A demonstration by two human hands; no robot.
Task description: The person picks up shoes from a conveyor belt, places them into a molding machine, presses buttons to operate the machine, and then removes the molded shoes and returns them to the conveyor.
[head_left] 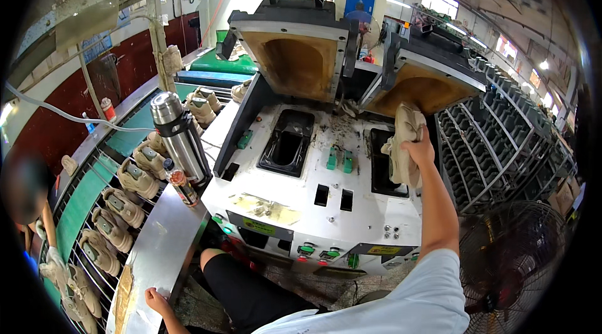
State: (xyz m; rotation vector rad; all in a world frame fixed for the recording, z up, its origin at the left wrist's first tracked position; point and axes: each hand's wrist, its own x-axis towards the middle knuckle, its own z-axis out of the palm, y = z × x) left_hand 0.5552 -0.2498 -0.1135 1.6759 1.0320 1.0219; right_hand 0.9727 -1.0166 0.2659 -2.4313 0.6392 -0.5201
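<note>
My right hand (419,149) grips a beige shoe (409,127), held upright on the right of the white machine (351,218). The shoe is in front of the raised right lid (433,77) and partly covers the right black-rimmed well (380,174). The left well (288,144) lies under its own raised lid (285,55), with no shoe in it. Low on the left, my left hand (157,301) is closed beside the metal side table (157,233), with nothing visible in its fingers.
Several beige shoes (115,230) sit along a roller conveyor on the left. A steel thermos (179,136) and a bottle (180,183) stand on the side table. A person's gloved hand (53,255) is at far left. A caged fan (511,265) and racks (495,146) stand right.
</note>
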